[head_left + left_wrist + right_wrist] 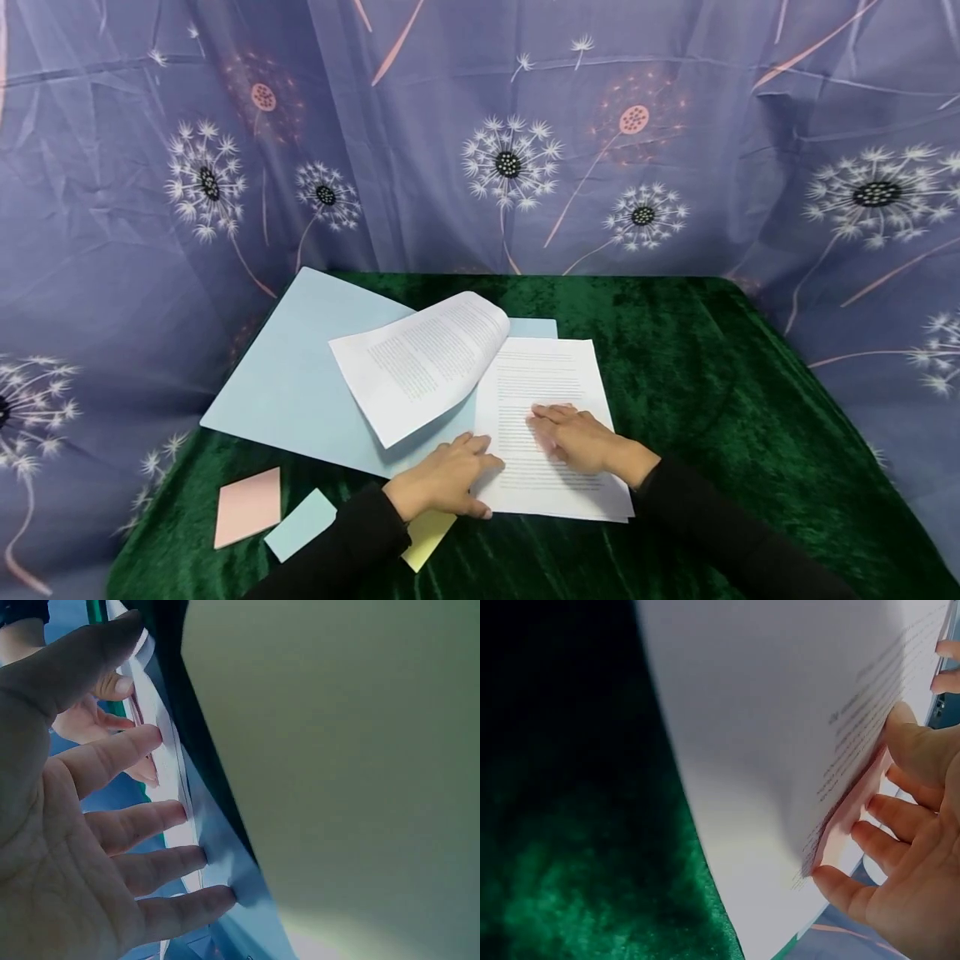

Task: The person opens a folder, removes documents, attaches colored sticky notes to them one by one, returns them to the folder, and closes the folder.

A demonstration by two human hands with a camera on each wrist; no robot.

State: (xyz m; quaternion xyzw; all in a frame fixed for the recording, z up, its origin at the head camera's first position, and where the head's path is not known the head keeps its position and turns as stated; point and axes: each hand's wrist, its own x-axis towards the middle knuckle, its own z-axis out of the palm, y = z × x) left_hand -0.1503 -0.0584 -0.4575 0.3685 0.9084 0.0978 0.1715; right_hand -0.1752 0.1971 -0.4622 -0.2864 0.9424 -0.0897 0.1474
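Observation:
A stack of printed white pages [551,492] lies over a light blue folder [300,367]. Its turned-over top pages [420,358] curl to the left. My right hand [581,437] presses on the text with fingers extended; under them a thin pink piece [847,814] shows on the page in the right wrist view. At the stack's left edge rests my left hand [447,475], its fingers spread across the paper's edge and the blue folder. A yellow note pad [427,537] lies partly hidden beneath my left wrist; its yellow face [337,765] fills much of the left wrist view.
A pink note pad [249,507] and a light blue note pad [302,523] lie at the front left. Dark green velvet cloth [720,392] covers the table. A purple curtain with dandelions [420,167] hangs behind and on both sides.

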